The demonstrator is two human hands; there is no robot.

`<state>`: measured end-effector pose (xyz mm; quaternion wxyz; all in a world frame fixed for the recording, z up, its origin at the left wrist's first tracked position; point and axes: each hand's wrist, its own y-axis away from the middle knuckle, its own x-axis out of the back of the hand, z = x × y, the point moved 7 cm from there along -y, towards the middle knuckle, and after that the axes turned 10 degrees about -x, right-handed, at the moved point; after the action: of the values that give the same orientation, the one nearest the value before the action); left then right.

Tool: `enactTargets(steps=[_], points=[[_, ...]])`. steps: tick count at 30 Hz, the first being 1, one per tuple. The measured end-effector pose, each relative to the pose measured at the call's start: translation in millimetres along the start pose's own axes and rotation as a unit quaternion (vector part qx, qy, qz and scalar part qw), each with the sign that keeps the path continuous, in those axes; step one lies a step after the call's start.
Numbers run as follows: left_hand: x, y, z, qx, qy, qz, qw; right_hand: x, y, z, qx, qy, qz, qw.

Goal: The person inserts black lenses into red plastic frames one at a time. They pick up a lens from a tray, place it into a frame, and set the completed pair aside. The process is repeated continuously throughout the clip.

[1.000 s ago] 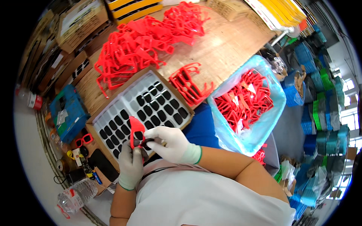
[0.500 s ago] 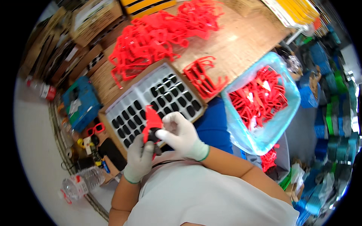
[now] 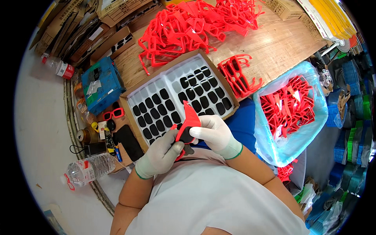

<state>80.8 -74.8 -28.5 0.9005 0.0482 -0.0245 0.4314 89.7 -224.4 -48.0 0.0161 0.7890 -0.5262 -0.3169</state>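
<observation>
In front of my body, both hands in white gloves hold one red glasses frame (image 3: 191, 118). Fingers of my left hand (image 3: 158, 155) are closed on its lower left part. My right hand (image 3: 217, 135) pinches at the upper side, thumb pressed on a dark lens (image 3: 185, 135) that lies against the frame. A second dark lens piece (image 3: 188, 149) shows just below, by the left fingertips. Right beyond my hands, a cardboard box with a white tray (image 3: 169, 74) holds rows of black lenses (image 3: 154, 113); my hands cover its near edge.
A heap of red frames (image 3: 188, 31) lies on the wooden table (image 3: 270, 51). Red glasses with dark lenses (image 3: 239, 76) stand right of the tray. A blue-lined bin (image 3: 319, 113) of red glasses is at right. Left are a blue box (image 3: 102, 84), a phone (image 3: 128, 142) and a plastic bottle (image 3: 92, 168).
The whole scene has shifted rightward in the picture as my head moved. Both hands still hold the red frame, and my right thumb now presses flatter on the lens.
</observation>
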Motion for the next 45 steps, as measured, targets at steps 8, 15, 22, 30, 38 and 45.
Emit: enactTargets(steps=[8,15,22,30,38,45], points=[[2,-1,9,0.017,-0.019,0.003,1.0,-1,4,4,0.011,-0.024,0.023,0.999],[4,7,-2,-0.002,0.027,0.087,0.996,-6,11,-4,0.024,0.05,0.029,0.998],[-2,12,-1,-0.026,-0.015,0.126,0.992,-9,15,-5,0.056,0.083,0.056,0.993],[-5,8,9,-0.069,-0.158,0.109,0.979,-10,18,-9,0.071,0.185,0.124,0.972],[0,4,5,0.003,-0.035,0.059,0.998,-4,5,10,0.027,-0.049,0.014,0.998],[-2,8,-2,0.015,0.056,0.065,0.996,-5,5,13,0.001,-0.044,-0.035,0.998]])
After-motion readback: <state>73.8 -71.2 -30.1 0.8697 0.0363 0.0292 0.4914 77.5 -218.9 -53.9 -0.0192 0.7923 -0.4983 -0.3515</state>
